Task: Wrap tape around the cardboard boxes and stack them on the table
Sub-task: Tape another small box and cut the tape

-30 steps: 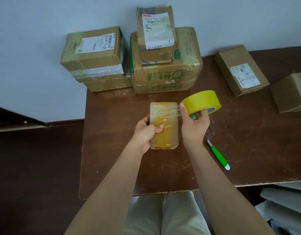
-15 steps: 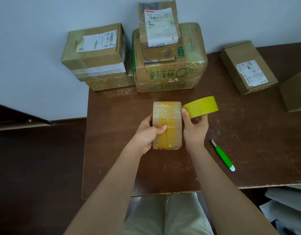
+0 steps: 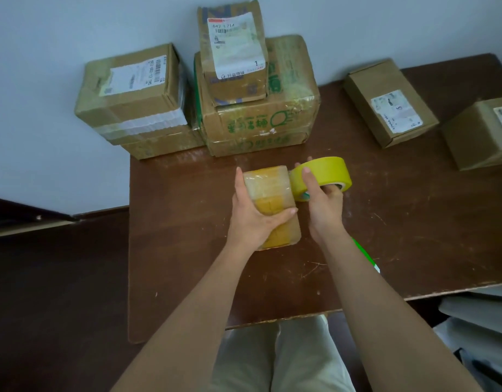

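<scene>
Left hand (image 3: 254,213): grips the small box (image 3: 272,206) from its left side, thumb across the top face, fingers curled round the far edge.
Small box: over the middle of the table (image 3: 414,222), glossy with clear wrap and a yellow band (whether it rests on the wood or is lifted, I cannot tell).
Right hand (image 3: 323,205): holds the tape roll (image 3: 322,175), thumb laid on its outer yellow face, other fingers tucked into the core.
Tape roll: touching the box's right far corner, tilted on its side.
Stacked boxes (image 3: 255,94): two piles against the wall at the table's back left.
Loose boxes (image 3: 388,101): two at the back right, apart from the piles.
Green pen (image 3: 367,254): on the table beside the right forearm, partly hidden by it.
</scene>
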